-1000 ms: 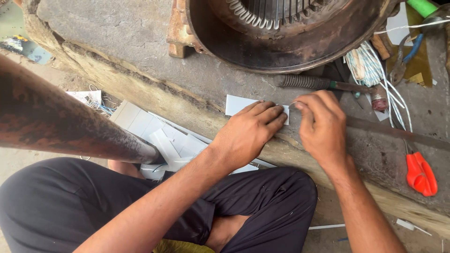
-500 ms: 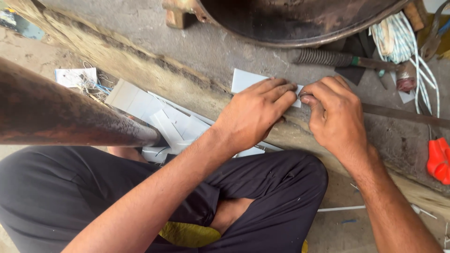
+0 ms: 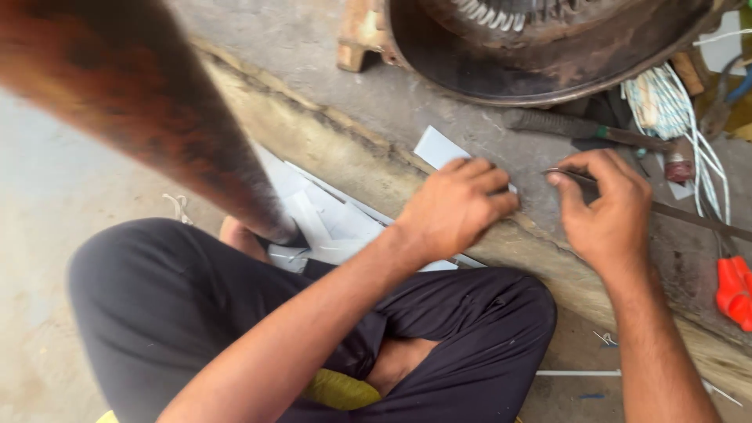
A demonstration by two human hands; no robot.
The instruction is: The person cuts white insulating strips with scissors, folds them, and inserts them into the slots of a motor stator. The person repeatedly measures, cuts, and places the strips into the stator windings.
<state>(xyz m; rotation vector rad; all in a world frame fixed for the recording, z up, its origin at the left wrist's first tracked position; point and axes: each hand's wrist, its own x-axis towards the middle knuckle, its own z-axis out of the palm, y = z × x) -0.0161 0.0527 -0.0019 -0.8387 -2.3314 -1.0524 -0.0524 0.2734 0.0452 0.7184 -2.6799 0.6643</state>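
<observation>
**Two hands on a white sheet at a concrete ledge**

One thin white rectangular sheet of stiff paper [image 3: 435, 147] lies flat on the grey concrete slab [image 3: 313, 47], close to its worn front edge. The left hand [image 3: 458, 207] is pressed down on the sheet, fingers curled and flat over its near part, covering most of it; only the far corner shows. The right hand [image 3: 607, 211] sits just beside it, pinching a thin dark metal strip-like tool [image 3: 568, 174] between thumb and forefinger, tip pointing at the sheet. Cannot tell if the tip touches the sheet.

Behind the hands: a big rusty round metal motor housing [image 3: 548, 63] with windings visible inside its rim. To its right, a dark-handled file-like tool [image 3: 580, 125] lying on the slab, then a bundle of white cords [image 3: 666, 102]. An orange plastic-handled tool [image 3: 735, 290] at the far right edge, well apart from the right hand.

Below the ledge, left of the left forearm: a loose pile of more white sheet pieces [image 3: 329, 223] on the floor. The person sits cross-legged in dark trousers [image 3: 196, 313]. A thick rusty brown pipe [image 3: 141, 102], blurred, crosses the upper left close to the camera.
</observation>
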